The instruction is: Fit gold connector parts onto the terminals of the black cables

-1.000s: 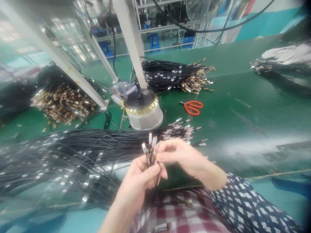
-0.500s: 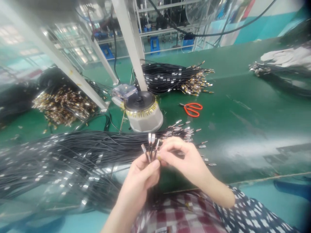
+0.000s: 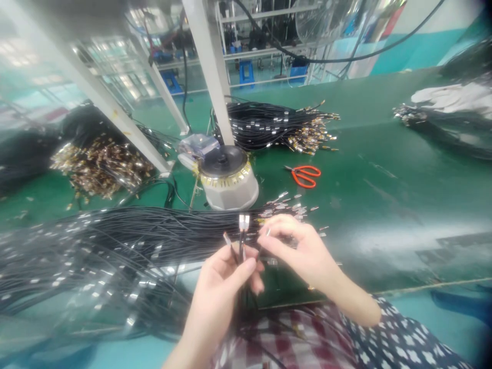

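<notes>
My left hand (image 3: 228,274) is closed round several black cables (image 3: 241,245), their ends pointing up; two carry white tags (image 3: 244,222). To its right, the thumb and fingertips of my right hand (image 3: 294,246) pinch one cable end (image 3: 267,233) with a small pale tip, held a little apart from the others. Behind both hands lies a long bundle of black cables (image 3: 161,228), its tagged ends (image 3: 286,205) to the right. Just beyond that bundle stands a white dispenser with a black round top (image 3: 226,179) and yellow pieces round its rim.
Orange-handled scissors (image 3: 305,176) lie on the green table (image 3: 376,179). Farther back is another cable bundle (image 3: 265,123) beside a white post (image 3: 215,77). A heap of gold-tipped cables (image 3: 103,166) sits at left. White gloves (image 3: 453,97) rest on cables at far right.
My right hand has moved slightly right, away from my left fingers, drawing one cable end apart from the others. My left hand keeps its hold on the cables.
</notes>
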Demonstrator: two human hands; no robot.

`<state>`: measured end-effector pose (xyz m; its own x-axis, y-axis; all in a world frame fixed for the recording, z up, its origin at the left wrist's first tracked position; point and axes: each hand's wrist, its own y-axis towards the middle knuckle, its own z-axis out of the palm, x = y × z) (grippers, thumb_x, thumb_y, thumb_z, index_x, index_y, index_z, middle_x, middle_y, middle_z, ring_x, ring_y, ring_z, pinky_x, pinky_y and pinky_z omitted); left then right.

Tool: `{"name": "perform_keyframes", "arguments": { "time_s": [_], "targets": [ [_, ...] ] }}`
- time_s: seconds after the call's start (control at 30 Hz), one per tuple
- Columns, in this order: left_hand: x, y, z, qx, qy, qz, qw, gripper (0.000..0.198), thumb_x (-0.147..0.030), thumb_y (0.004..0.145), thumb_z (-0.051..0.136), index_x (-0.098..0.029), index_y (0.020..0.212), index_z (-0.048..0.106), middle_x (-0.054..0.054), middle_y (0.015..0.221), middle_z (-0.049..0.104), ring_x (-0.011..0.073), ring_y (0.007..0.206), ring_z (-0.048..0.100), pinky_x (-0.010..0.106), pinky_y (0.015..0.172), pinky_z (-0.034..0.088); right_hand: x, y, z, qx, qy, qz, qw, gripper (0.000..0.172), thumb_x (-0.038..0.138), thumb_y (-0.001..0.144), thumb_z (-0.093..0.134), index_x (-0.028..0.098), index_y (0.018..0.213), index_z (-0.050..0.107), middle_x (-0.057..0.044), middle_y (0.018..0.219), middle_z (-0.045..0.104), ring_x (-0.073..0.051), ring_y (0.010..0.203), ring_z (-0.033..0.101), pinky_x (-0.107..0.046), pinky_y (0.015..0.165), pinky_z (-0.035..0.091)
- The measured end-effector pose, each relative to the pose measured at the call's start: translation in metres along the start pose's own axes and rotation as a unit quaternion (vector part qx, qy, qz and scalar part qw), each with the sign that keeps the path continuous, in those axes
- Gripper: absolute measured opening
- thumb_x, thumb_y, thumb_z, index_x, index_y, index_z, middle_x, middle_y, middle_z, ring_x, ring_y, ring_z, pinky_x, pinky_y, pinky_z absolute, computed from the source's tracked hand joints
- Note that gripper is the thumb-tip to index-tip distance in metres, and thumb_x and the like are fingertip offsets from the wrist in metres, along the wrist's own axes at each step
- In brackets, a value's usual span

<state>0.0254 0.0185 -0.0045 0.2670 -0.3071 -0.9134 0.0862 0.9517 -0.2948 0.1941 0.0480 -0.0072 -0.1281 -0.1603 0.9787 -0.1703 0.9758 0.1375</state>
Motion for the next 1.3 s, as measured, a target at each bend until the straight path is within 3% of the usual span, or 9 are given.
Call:
{"name": "perform_keyframes", "arguments": {
  "time_s": [0.07, 0.13, 0.27, 0.37, 0.43, 0.5, 0.7, 1.0, 1.3],
  "targets": [
    [-0.002, 0.000, -0.002, -0.041, -0.017, 0.033, 0.998, 0.015, -0.026, 0.077, 0.076, -0.014, 0.080, 0.068, 0.004, 0.072, 0.067, 0.0137, 0.063, 0.062, 0.024, 0.061, 0.048, 0.002, 0.000, 0.000, 0.051, 0.028, -0.002, 0.998, 0.015, 0.028, 0.086, 0.066, 0.020, 0.075, 0.072, -0.006, 0.094, 0.067, -0.022, 0.100, 0.060, -0.038, 0.094, 0.043],
    [-0.005, 0.000, -0.004, -0.068, -0.054, 0.050, 0.995, 0.014, -0.027, 0.079, 0.074, -0.016, 0.079, 0.065, -0.002, 0.063, 0.059, 0.0084, 0.054, 0.052, 0.019, 0.051, 0.042, 0.003, 0.000, -0.002, 0.106, 0.041, -0.006, 0.994, 0.016, 0.027, 0.088, 0.064, 0.021, 0.077, 0.074, -0.006, 0.099, 0.066, -0.021, 0.106, 0.059, -0.037, 0.097, 0.042],
    [-0.006, -0.003, -0.005, -0.015, -0.035, -0.017, 0.999, 0.023, -0.031, 0.073, 0.080, -0.015, 0.082, 0.065, -0.006, 0.058, 0.052, 0.0002, 0.039, 0.027, 0.015, 0.038, 0.021, 0.006, -0.003, -0.006, 0.139, 0.018, -0.043, 0.989, 0.015, 0.026, 0.090, 0.062, 0.021, 0.079, 0.072, -0.006, 0.107, 0.065, -0.022, 0.114, 0.055, -0.041, 0.104, 0.038],
    [-0.003, -0.004, -0.002, 0.042, 0.012, -0.073, 0.996, 0.028, -0.031, 0.068, 0.084, -0.013, 0.080, 0.066, -0.002, 0.059, 0.058, -0.0004, 0.038, 0.029, 0.015, 0.037, 0.019, 0.004, -0.005, -0.003, 0.119, 0.016, -0.079, 0.990, 0.010, 0.024, 0.090, 0.062, 0.023, 0.083, 0.069, -0.006, 0.109, 0.066, -0.023, 0.118, 0.053, -0.043, 0.106, 0.037],
    [-0.003, -0.005, 0.000, 0.020, 0.000, -0.074, 0.997, 0.027, -0.032, 0.069, 0.083, -0.014, 0.077, 0.064, -0.002, 0.057, 0.059, -0.0010, 0.036, 0.027, 0.015, 0.037, 0.017, 0.001, -0.005, 0.000, 0.089, 0.045, -0.075, 0.992, 0.005, 0.021, 0.088, 0.064, 0.023, 0.092, 0.067, -0.006, 0.110, 0.065, -0.023, 0.116, 0.055, -0.043, 0.105, 0.039],
    [-0.003, -0.006, 0.000, -0.025, -0.022, -0.064, 0.997, 0.027, -0.031, 0.069, 0.082, -0.015, 0.077, 0.062, -0.002, 0.056, 0.060, -0.0017, 0.035, 0.026, 0.014, 0.037, 0.017, -0.002, -0.004, 0.001, 0.049, 0.131, -0.042, 0.989, 0.014, 0.021, 0.085, 0.066, 0.024, 0.098, 0.064, -0.005, 0.108, 0.064, -0.021, 0.111, 0.058, -0.040, 0.101, 0.043],
    [-0.004, -0.008, 0.001, -0.074, -0.037, -0.044, 0.996, 0.029, -0.029, 0.067, 0.083, -0.015, 0.079, 0.062, -0.002, 0.058, 0.061, -0.0015, 0.034, 0.029, 0.013, 0.035, 0.019, -0.009, 0.000, 0.008, -0.016, 0.328, 0.073, 0.942, 0.023, 0.020, 0.073, 0.079, 0.022, 0.083, 0.058, 0.002, 0.083, 0.059, -0.013, 0.078, 0.059, -0.026, 0.075, 0.049],
    [0.000, -0.010, 0.006, -0.105, -0.036, -0.025, 0.993, 0.033, -0.027, 0.065, 0.084, -0.016, 0.090, 0.066, -0.003, 0.062, 0.063, -0.0005, 0.029, 0.036, 0.012, 0.030, 0.025, -0.005, -0.002, 0.029, -0.007, 0.374, 0.104, 0.921, 0.030, 0.016, 0.067, 0.083, 0.020, 0.077, 0.055, 0.004, 0.078, 0.059, -0.009, 0.067, 0.056, -0.021, 0.062, 0.048],
    [0.004, -0.012, 0.008, -0.097, -0.017, 0.017, 0.995, 0.038, -0.025, 0.071, 0.080, -0.016, 0.106, 0.067, -0.003, 0.064, 0.065, 0.0069, 0.027, 0.047, 0.020, 0.026, 0.040, -0.006, -0.006, 0.040, -0.033, 0.380, 0.101, 0.919, 0.028, 0.018, 0.068, 0.081, 0.021, 0.073, 0.053, 0.004, 0.075, 0.057, -0.011, 0.070, 0.057, -0.025, 0.068, 0.050]
  ]
}}
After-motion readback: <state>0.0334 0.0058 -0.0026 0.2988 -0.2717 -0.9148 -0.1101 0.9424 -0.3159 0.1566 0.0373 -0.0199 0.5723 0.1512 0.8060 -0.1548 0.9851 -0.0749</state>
